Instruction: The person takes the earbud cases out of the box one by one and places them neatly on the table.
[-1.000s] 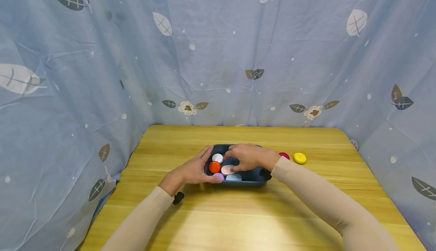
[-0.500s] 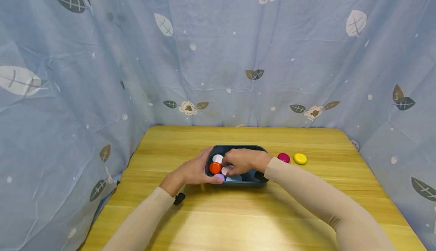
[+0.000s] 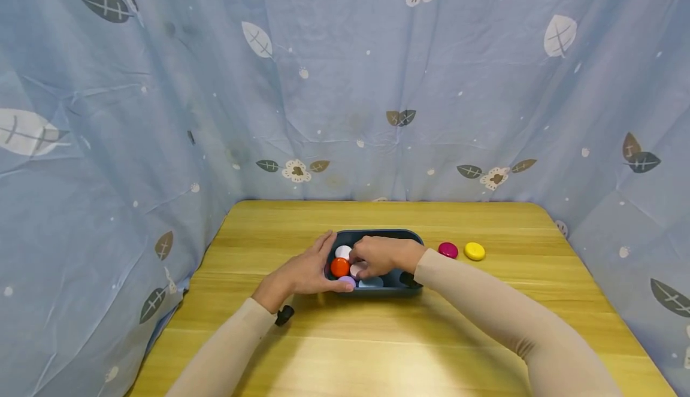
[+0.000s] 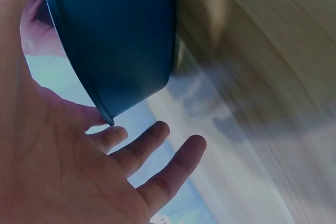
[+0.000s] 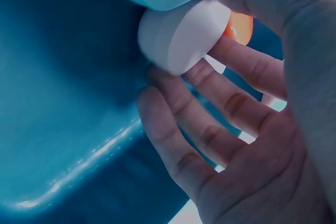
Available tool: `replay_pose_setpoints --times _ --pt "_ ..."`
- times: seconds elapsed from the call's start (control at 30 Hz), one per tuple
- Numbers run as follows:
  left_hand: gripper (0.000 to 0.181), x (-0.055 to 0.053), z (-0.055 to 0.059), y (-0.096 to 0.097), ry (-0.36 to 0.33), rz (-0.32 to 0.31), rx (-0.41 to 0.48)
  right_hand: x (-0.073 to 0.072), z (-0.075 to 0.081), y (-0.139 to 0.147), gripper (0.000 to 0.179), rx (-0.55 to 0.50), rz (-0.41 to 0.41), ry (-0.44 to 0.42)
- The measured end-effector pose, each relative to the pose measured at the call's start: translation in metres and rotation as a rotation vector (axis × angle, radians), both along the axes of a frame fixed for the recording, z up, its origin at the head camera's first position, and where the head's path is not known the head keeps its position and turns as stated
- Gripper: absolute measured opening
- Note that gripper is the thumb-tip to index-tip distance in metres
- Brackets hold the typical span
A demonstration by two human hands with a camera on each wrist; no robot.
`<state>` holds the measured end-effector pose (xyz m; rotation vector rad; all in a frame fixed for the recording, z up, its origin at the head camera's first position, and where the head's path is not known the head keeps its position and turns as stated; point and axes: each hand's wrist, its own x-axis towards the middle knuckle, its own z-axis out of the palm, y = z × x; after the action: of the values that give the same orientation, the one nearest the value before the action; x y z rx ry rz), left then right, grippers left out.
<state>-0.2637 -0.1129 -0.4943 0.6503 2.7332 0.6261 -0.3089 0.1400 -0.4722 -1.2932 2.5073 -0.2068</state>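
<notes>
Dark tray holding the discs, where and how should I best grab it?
Grip the dark tray under its rim, probably coming from both short ends: the left wrist view shows a thin lip over walls that slope inward, and the visible discs inside gather toward the left end.

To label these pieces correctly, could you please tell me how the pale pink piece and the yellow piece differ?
The pale pink piece is pinched by the right hand; the yellow piece is untouched.
The pale pink piece is inside the dark tray; the yellow piece lies on the table.
The pale pink piece is nearly white; the yellow piece is vivid.
Both are rounded and smooth-looking.
</notes>
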Motion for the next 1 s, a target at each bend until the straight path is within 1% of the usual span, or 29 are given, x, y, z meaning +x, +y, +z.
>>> replay_pose_setpoints --times 0.1,0.13,0.2,0.33,0.37,0.47,0.57,0.7,0.83,1.0 --pt "0.146 0.002 0.001 0.002 0.007 -0.008 -0.011 -0.001 0.0 -0.001 0.033 0.002 -0.002 -0.004" --pt "0.146 0.002 0.001 0.002 0.007 -0.01 -0.012 -0.003 -0.004 0.0 0.034 -0.001 0.007 0.005" --pt "0.146 0.003 0.002 0.003 0.009 -0.01 -0.017 -0.003 -0.005 -0.001 0.035 -0.003 -0.006 -0.001" --pt "0.147 0.006 0.004 0.003 0.008 0.009 -0.022 -0.003 -0.006 -0.001 0.039 -0.009 -0.017 -0.002" --pt "0.147 0.006 0.004 0.003 0.005 0.014 -0.023 0.0 -0.002 -0.002 0.04 -0.003 -0.03 -0.01" --pt "0.147 0.007 0.004 0.002 -0.006 0.019 -0.019 0.003 0.001 -0.001 0.04 0.013 -0.036 0.012" --pt "0.145 0.006 0.002 0.002 -0.015 0.019 -0.002 0.005 0.002 0.004 0.04 0.014 -0.074 0.018" --pt "0.142 0.004 0.001 0.003 -0.023 0.018 0.026 0.006 0.006 0.015 0.037 -0.032 -0.11 0.013" --pt "0.143 0.004 0.003 0.003 -0.027 0.02 0.024 0.008 0.012 0.029 0.036 -0.091 -0.143 -0.003" --pt "0.145 0.003 0.001 0.004 -0.015 0.02 0.013 0.011 0.022 0.05 0.036 -0.174 -0.163 0.028"
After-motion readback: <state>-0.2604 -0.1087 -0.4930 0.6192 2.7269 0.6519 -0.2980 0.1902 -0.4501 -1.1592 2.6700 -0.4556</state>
